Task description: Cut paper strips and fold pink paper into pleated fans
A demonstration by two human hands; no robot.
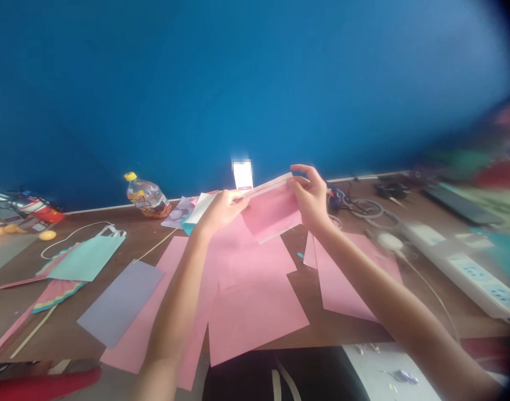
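A folded piece of pink paper (274,210) with pale strips along its edges is held up above the table between both hands. My left hand (227,209) pinches its left corner. At the upper right edge, my right hand (311,195) grips the same paper with thumb and fingers, the index finger raised. Below lie large pink sheets (255,323), overlapping on the brown table. More pink sheets (351,278) rest under my right forearm. A purple-grey sheet (121,301) lies left of my left forearm.
A light blue paper bag (86,259) with a string sits at left. A tilted plastic bottle (148,196) with a yellow cap stands by the blue wall. On the right are a white power strip (467,273), a white plug (389,241) and coiled cables (369,209).
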